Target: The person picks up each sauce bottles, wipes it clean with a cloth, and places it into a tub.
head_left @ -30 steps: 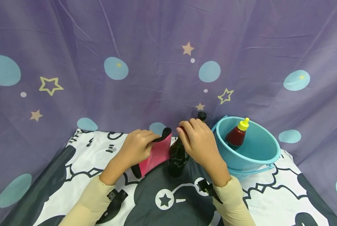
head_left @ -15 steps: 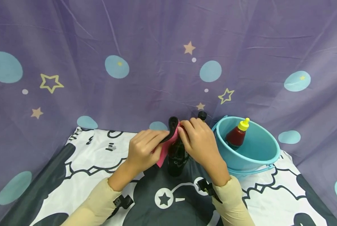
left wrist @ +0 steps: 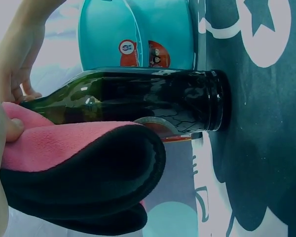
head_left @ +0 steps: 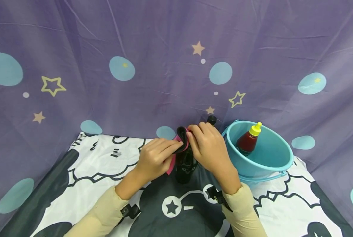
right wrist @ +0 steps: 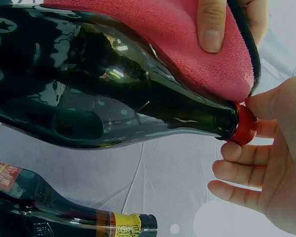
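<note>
Two bottles (right wrist: 64, 217), bucket (head_left: 271, 158) beside, backdrop (head_left: 152, 59) behind

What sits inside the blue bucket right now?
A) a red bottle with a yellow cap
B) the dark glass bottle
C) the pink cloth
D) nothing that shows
A: in the head view a red bottle with a yellow cap leans inside the bucket, while the cloth and the dark bottle are outside it, at the hands.

Dark glass bottle (head_left: 184, 164) upright (red cap); pink-black cloth (head_left: 180, 140) against neck.
</note>
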{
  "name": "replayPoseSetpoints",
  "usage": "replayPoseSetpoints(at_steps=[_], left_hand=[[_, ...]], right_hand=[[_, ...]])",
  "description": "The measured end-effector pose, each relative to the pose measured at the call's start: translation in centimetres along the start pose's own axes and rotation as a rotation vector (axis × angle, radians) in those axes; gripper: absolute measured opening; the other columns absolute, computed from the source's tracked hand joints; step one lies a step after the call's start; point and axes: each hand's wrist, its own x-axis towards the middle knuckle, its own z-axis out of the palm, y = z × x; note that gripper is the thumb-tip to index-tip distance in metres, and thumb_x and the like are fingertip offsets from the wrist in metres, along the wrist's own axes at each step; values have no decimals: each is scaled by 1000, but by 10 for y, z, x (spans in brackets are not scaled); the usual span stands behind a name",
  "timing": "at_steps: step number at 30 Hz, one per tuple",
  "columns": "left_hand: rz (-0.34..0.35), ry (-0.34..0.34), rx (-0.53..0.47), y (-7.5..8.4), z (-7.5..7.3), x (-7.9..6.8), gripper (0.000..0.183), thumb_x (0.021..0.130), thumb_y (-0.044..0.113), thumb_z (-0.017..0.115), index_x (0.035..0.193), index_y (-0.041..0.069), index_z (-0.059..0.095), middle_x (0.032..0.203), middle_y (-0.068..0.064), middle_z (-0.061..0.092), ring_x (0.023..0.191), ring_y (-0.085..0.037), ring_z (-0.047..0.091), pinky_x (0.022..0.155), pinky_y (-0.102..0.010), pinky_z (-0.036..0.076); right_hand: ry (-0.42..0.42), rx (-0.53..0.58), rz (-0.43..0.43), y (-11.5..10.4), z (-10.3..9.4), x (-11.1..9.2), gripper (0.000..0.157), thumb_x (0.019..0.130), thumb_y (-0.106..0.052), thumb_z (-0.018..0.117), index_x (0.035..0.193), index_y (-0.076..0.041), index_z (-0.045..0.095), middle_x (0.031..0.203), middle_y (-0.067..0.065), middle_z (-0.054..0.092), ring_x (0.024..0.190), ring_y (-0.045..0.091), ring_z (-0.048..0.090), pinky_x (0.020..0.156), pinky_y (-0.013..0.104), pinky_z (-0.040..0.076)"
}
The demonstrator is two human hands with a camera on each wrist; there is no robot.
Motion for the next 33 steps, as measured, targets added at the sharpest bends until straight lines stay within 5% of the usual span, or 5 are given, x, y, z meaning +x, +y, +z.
replayPoseSetpoints(at_steps=[16, 33], left_hand=[[18, -140, -24, -3, -5, 1, 36, 76, -4, 70, 108, 9, 79, 96, -3, 77, 80, -20, 69, 74, -34, 57], [28, -188, -23, -7, -6, 0, 37, 71, -5, 75, 104, 10, 80, 93, -1, 77, 81, -19, 69, 71, -33, 56]], right_hand=[[-7, -5, 13, 0, 0, 0, 23, 102, -22, 55, 103, -5, 70, 80, 7, 58, 71, 25, 52, 67, 38, 47], [-9, -1, 12, 0, 0, 0, 21, 102, -22, 57, 102, -5, 70, 81, 7, 59, 71, 24, 53, 66, 38, 47]])
